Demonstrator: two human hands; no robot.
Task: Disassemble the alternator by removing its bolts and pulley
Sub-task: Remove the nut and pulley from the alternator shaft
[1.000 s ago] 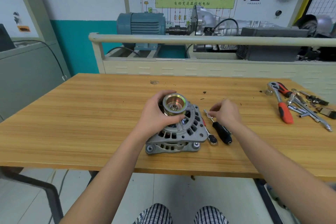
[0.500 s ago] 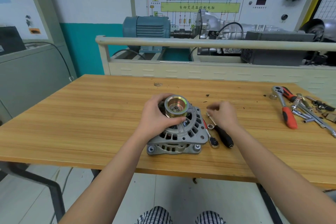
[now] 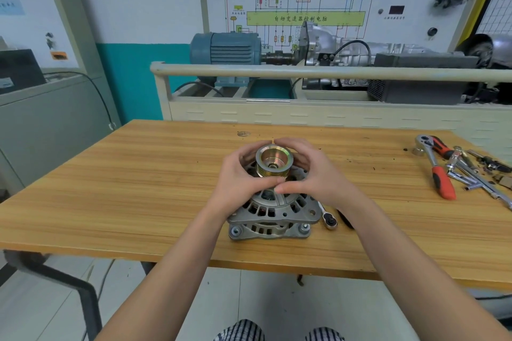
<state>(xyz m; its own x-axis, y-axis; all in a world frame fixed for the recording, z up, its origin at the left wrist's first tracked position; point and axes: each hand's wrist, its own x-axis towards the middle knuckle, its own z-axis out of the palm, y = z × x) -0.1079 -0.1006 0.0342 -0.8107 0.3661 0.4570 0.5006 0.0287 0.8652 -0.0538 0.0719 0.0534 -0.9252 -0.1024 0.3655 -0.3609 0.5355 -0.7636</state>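
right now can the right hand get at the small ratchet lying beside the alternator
Probably yes: the small ratchet lies uncovered on the table just under the right hand, but that hand grips the pulley and must release first.

"自动变速器控制电脑" in black on the green bar (image 3: 305,18) of the wall wiring diagram (image 3: 299,5)

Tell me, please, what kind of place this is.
Probably an automotive training workshop: a wall wiring diagram, a blue electric motor coupled to a gearbox, and an alternator on a wooden workbench.
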